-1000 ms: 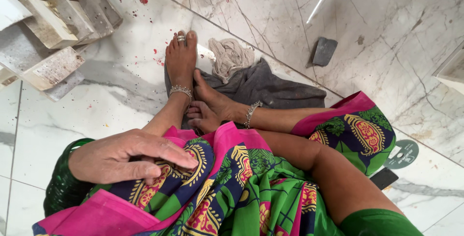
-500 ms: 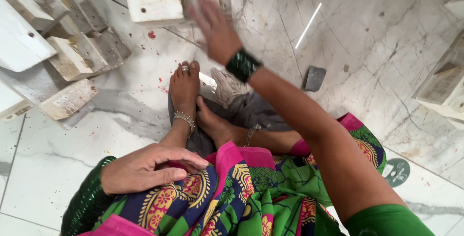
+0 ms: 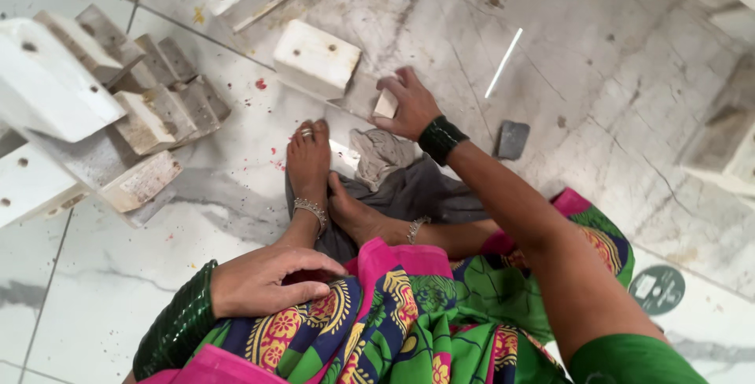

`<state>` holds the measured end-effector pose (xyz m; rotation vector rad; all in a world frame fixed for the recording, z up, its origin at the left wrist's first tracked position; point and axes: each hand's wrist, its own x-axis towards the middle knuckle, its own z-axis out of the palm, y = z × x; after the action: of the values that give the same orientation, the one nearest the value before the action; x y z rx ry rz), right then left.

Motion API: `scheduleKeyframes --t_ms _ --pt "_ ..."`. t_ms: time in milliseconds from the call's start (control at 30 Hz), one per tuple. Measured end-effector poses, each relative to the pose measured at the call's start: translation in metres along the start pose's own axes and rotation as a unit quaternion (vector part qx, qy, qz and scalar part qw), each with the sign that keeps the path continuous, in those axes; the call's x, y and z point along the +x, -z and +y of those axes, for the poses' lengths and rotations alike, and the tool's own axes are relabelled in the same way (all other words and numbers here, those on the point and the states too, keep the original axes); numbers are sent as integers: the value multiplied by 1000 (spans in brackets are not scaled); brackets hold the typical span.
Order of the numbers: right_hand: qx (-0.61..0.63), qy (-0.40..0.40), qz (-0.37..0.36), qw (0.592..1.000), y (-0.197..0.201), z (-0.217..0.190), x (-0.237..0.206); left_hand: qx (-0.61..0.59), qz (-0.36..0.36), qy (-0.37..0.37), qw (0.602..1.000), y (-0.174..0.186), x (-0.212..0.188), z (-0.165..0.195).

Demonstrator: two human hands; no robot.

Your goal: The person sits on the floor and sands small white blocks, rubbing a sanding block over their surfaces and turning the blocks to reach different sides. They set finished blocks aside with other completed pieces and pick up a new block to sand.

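A small pale block (image 3: 385,104) is pinched between the thumb and the curled fingers of the right hand (image 3: 409,106), down on the marble floor (image 3: 598,61). The small block is found just in front of the toes of the bare foot (image 3: 308,160), a little to the right of them. A big white block with holes (image 3: 316,58) is set just beyond the small block, very near it, so little room is left on that side. A light rag (image 3: 381,156) and a dark grey cloth (image 3: 417,191) are bunched up just behind the small block, under the feet. To the right of the small block a wide bare stretch of floor is seen, broken only by a small dark grey pad (image 3: 512,139) lying near the wrist. Far to the left of the small block, a heap of white and grey blocks (image 3: 118,108) is piled up. The left hand (image 3: 271,280) is laid flat on the bright patterned cloth (image 3: 409,321) over the knee, fingers close together, well away from the small block. A round green disc (image 3: 657,289) is seen far off at the right
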<state>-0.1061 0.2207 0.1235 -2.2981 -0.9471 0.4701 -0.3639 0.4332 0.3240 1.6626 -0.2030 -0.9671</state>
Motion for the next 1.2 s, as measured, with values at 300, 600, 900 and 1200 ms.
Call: scheduleKeyframes --t_ms 300,600,900,1200 --pt "537 -189 57 820 34 21 -145 198 -155 74 965 -31 87 -30" --pt "597 -335 130 718 -4 34 -159 346 110 20 932 -38 104 9" --pt "733 -147 52 662 -26 -7 -175 506 241 -95 823 -50 111 56" --pt "784 -18 -34 620 -4 -12 -192 492 276 -50 824 -36 146 44"
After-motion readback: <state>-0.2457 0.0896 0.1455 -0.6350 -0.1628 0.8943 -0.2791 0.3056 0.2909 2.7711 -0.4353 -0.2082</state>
